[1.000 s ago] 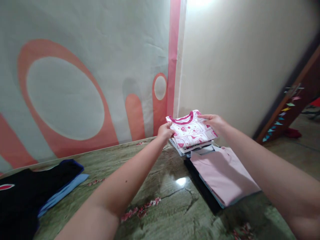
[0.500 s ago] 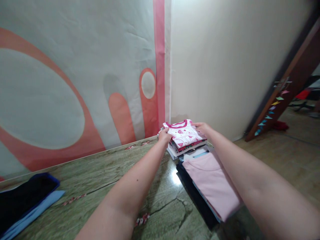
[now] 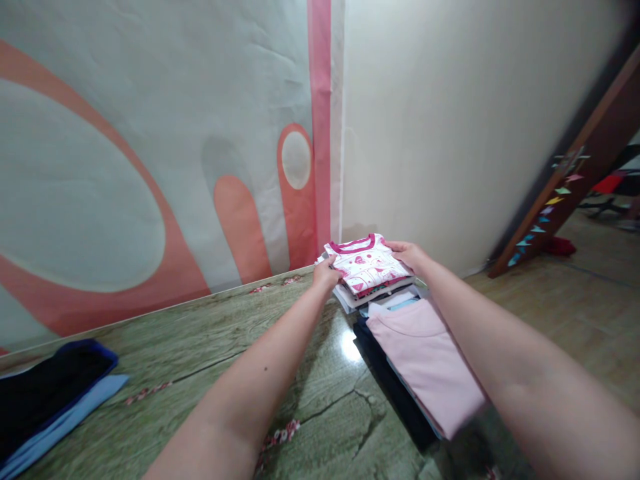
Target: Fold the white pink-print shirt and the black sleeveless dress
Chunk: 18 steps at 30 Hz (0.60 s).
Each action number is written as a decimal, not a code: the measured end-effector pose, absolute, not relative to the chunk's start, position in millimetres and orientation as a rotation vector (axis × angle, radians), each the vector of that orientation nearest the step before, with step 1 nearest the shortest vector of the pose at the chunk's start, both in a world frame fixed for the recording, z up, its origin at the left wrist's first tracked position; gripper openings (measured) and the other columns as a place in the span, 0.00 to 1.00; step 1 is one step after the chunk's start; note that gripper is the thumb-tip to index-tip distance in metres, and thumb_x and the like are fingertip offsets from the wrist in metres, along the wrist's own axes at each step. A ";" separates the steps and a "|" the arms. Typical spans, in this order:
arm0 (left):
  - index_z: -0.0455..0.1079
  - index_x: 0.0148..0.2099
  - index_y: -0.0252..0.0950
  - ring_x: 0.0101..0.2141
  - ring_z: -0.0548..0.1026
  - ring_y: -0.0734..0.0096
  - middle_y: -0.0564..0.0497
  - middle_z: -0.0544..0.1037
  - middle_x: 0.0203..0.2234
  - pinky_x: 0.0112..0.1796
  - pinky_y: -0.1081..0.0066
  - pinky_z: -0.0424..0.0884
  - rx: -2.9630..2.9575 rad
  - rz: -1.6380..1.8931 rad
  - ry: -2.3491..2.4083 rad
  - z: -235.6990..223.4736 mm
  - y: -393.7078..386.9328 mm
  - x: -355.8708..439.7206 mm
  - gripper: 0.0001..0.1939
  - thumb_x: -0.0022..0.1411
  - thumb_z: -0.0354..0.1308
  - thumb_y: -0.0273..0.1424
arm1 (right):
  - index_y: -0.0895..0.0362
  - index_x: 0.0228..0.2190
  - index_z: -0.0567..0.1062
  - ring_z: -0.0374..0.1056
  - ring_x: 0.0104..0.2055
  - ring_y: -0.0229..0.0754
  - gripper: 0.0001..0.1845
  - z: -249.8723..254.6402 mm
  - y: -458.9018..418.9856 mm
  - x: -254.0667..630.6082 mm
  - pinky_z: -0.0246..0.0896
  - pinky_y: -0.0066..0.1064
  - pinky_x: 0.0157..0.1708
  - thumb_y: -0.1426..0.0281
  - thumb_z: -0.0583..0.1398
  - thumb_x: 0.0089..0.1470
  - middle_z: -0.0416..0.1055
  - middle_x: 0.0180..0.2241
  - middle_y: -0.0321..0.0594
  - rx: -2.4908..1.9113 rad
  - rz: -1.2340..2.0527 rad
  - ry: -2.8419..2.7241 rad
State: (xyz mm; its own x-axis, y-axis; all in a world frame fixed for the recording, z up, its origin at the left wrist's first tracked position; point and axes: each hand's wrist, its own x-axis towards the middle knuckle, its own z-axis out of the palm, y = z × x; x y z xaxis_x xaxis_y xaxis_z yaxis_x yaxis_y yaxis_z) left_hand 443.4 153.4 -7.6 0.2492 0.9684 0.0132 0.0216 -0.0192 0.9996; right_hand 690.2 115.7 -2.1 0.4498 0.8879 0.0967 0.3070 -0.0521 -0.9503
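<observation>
Just beyond the pink shirt [image 3: 425, 357] on the worktop [image 3: 200, 393], the printed shirt [image 3: 370, 268] tops a folded pile [image 3: 351, 302]. The left hand [image 3: 326, 275] pinches one side; the right hand [image 3: 409, 257] touches the other, its closure unclear, probably so the folds stay square.

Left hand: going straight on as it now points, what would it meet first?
The left hand holds the side of the printed shirt, so that most likely comes first; how far the pale wall lies behind is unclear.
</observation>
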 end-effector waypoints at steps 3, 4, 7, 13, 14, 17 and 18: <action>0.65 0.60 0.33 0.30 0.76 0.69 0.45 0.76 0.43 0.32 0.70 0.75 1.382 0.993 1.077 -2.9 140.6 427.7 0.38 0.44 0.63 0.16 | 0.60 0.45 0.76 0.69 0.28 0.35 0.21 0.5 109.4 696.4 0.64 0.26 0.30 0.82 0.57 0.49 0.77 0.37 0.44 -1.683 0.561 -1.065; 0.67 0.59 0.34 0.31 0.76 0.69 0.45 0.75 0.45 0.32 0.70 0.75 1.410 0.998 1.083 -1.2 133.7 418.6 0.36 0.45 0.62 0.16 | 0.61 0.44 0.77 0.69 0.28 0.36 0.19 5.0 106.6 698.8 0.64 0.27 0.30 0.81 0.57 0.49 0.77 0.37 0.45 -1.712 0.510 -1.063; 0.74 0.49 0.36 0.33 0.75 0.68 0.45 0.73 0.47 0.37 0.67 0.74 1.693 1.015 1.078 -3.7 101.5 380.4 0.25 0.48 0.57 0.17 | 0.60 0.38 0.79 0.70 0.34 0.41 0.15 24.8 93.7 693.3 0.64 0.30 0.36 0.79 0.58 0.49 0.76 0.38 0.45 -1.758 0.366 -1.086; 0.76 0.35 0.37 0.37 0.74 0.67 0.49 0.76 0.32 0.40 0.69 0.68 2.315 0.782 0.877 -31.8 2.8 293.3 0.17 0.53 0.50 0.16 | 0.52 0.38 0.79 0.69 0.43 0.43 0.13 35.3 32.9 560.2 0.60 0.33 0.46 0.74 0.56 0.54 0.77 0.40 0.38 -1.531 0.177 -1.749; 0.76 0.35 0.38 0.36 0.74 0.68 0.49 0.77 0.33 0.40 0.70 0.68 2.353 0.730 0.843 -33.8 -12.7 279.6 0.16 0.53 0.50 0.17 | 0.52 0.39 0.78 0.70 0.43 0.43 0.13 28.6 18.2 527.2 0.61 0.33 0.46 0.73 0.56 0.55 0.76 0.40 0.38 -1.459 0.221 -1.858; 0.76 0.36 0.39 0.37 0.74 0.68 0.49 0.77 0.34 0.39 0.72 0.67 2.440 0.633 0.828 -30.5 -48.9 235.6 0.15 0.54 0.51 0.18 | 0.53 0.42 0.77 0.67 0.47 0.46 0.14 0.8 -24.8 437.9 0.58 0.36 0.50 0.72 0.56 0.56 0.75 0.43 0.41 -1.268 0.360 -2.158; 0.76 0.36 0.39 0.37 0.74 0.68 0.49 0.77 0.34 0.40 0.72 0.67 2.463 0.624 0.858 -26.6 -56.8 218.6 0.15 0.55 0.51 0.19 | 0.52 0.44 0.76 0.66 0.49 0.47 0.15 -9.0 -35.9 414.7 0.57 0.37 0.51 0.71 0.57 0.56 0.74 0.46 0.42 -1.257 0.380 -2.224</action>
